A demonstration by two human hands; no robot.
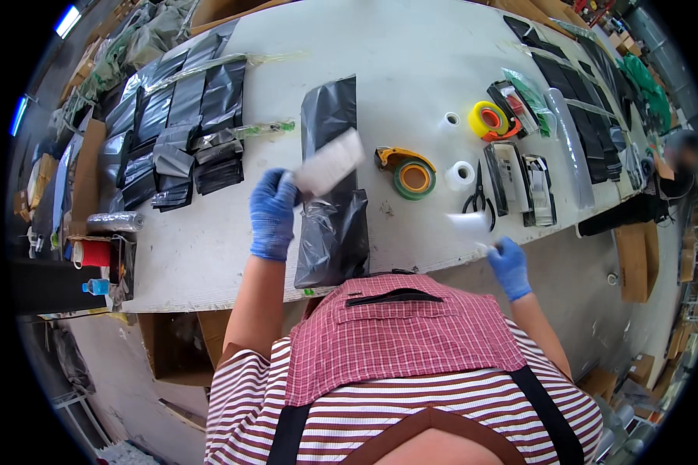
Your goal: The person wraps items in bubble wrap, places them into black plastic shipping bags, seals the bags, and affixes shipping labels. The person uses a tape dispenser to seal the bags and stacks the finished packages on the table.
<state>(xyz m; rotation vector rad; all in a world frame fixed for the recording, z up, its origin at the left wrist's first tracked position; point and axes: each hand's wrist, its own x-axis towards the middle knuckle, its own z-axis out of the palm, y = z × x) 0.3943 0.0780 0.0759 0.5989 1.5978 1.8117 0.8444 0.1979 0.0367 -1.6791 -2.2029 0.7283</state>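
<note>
My left hand (273, 215), in a blue knit glove, grips a pale rectangular stack of labels or paper (332, 163), smeared by motion. It is held over a black plastic bag (329, 240), which lies lengthwise in front of me on the table. My right hand (509, 267), also blue-gloved, pinches a small white slip (470, 222) by its lower corner, near the table's front edge. Just beyond that slip lie black scissors (479, 198). Left of them are a white roll (461, 174) and an orange tape dispenser (412, 172) with green tape.
Bundled black bags (182, 101) cover the table's left side, and more black bags (578, 97) lie at the far right. A yellow tape roll (489, 118), open black boxes (509, 177) and a clear plastic roll (568, 147) are at right. Another person (678, 167) is beyond the right edge.
</note>
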